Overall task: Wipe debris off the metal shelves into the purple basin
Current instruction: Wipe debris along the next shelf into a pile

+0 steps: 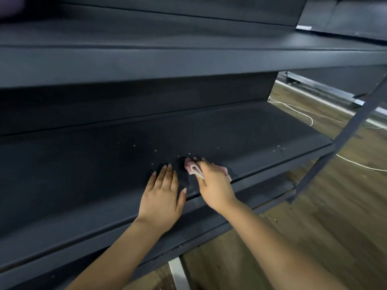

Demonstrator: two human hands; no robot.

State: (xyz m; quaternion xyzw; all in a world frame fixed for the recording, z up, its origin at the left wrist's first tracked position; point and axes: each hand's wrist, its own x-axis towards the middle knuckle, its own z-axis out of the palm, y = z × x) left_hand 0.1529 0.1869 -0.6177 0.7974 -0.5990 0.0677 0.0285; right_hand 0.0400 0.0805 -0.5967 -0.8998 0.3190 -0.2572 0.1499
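Observation:
A dark metal shelf (240,130) runs across the middle of the view. Small pale crumbs of debris (155,150) lie scattered on it, with a few more crumbs (279,149) near its right end. My left hand (162,193) lies flat on the shelf near its front edge, fingers straight. Just to its right, my right hand (213,183) grips a crumpled pink-and-white cloth (193,167) pressed against the shelf. A blurred purple shape (10,6) shows at the top left corner; I cannot tell whether it is the basin.
Another dark shelf (188,59) hangs above, and a lower shelf edge (251,197) juts out below. A slanted metal strut (343,139) stands at the right. Beyond it lies wooden floor (335,216) with a white cable (301,110).

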